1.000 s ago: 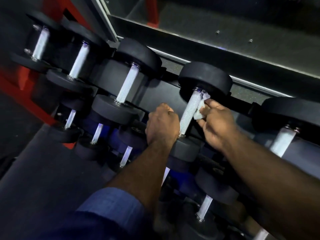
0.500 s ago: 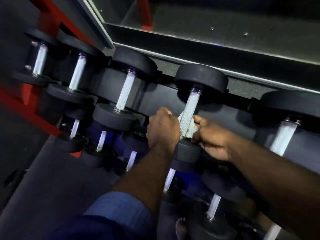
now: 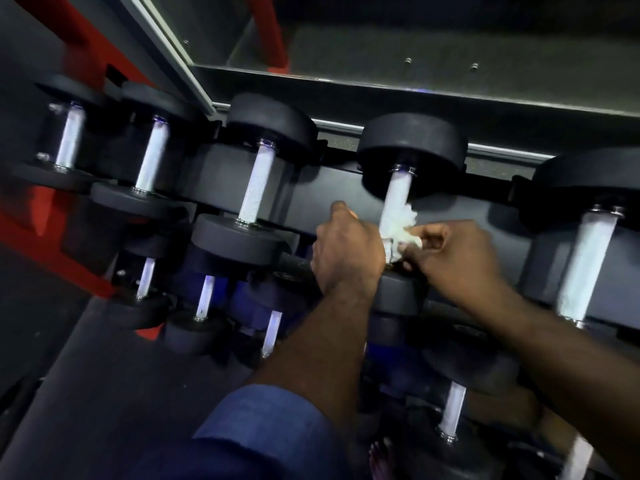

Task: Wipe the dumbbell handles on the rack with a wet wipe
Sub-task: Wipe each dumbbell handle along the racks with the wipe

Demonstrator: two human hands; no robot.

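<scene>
On dark rack (image 3: 332, 192), crumpled white wipe (image 3: 403, 230) against knurled handle (image 3: 396, 195).

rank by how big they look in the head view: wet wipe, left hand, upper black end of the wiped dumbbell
1. upper black end
2. left hand, nearer the camera so somewhat unsure
3. wet wipe, partly hidden in the right hand

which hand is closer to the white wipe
Right. The right hand pinches the wipe against the dumbbell handle from the right side. The left hand is curled on the opposite, left side of that handle, beside the wipe.
</scene>
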